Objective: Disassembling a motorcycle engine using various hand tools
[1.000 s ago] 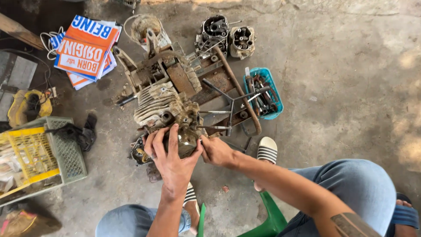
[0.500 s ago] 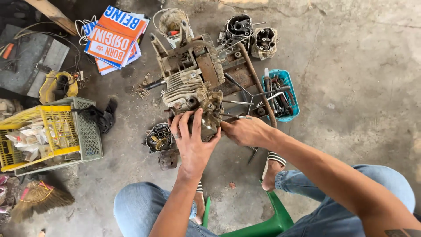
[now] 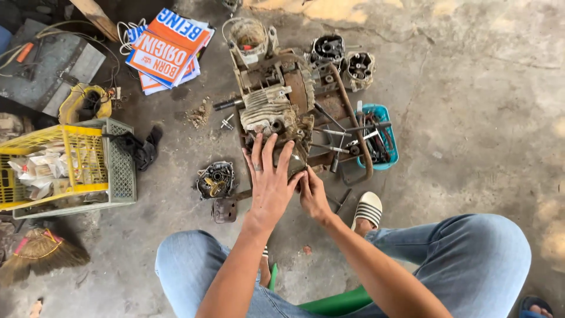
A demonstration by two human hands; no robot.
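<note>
A dirty, rusty small engine (image 3: 273, 100) with cooling fins lies on the concrete floor in front of me. My left hand (image 3: 269, 179) rests flat with fingers spread on the engine's near end, covering a dark part there. My right hand (image 3: 313, 194) is curled against the same part from the right, its fingertips tucked under my left hand. Whether it grips anything is hidden. A round engine cover (image 3: 215, 179) lies on the floor just left of my hands, with a small dark metal piece (image 3: 224, 210) below it.
A blue tray (image 3: 385, 136) of tools sits right of the engine, two cylinder parts (image 3: 341, 59) behind it. At left stand a yellow crate (image 3: 53, 162) inside a grey basket, orange-and-blue printed sheets (image 3: 168, 47), and a broom (image 3: 41, 250). My knees and a striped sandal (image 3: 366, 210) are close below.
The view has shifted so the engine and hands sit higher and more central. My left hand has flattened out over the engine's near end; my right hand stays pressed beside it.
</note>
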